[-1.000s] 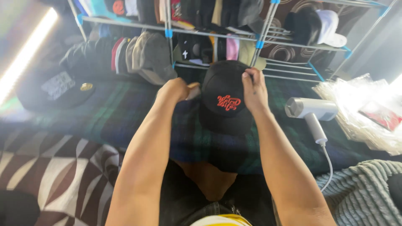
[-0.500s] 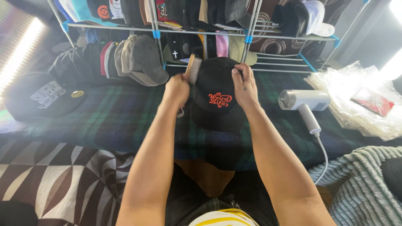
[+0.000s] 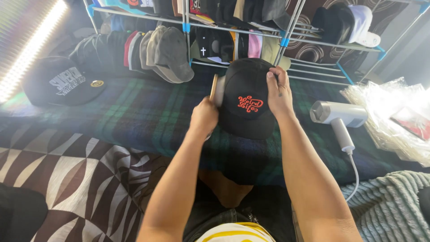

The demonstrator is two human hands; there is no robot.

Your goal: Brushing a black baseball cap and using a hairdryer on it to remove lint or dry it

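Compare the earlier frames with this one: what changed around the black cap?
The left hand has brought a brush-like tool up against the side of the black cap; at first it showed no tool. The right hand keeps gripping the cap's far side. The white handheld steamer and the caps on the rack stayed put.

The cap (image 3: pixel 246 103) sits in the middle over the blanket (image 3: pixel 134 116), with the left hand (image 3: pixel 204 118) on its left edge and the right hand (image 3: pixel 278 92) on its right. Behind it stands the rack (image 3: pixel 286 36) (packed with caps). The steamer (image 3: pixel 338 116) lies right; another cap (image 3: pixel 60 83) lies far left.
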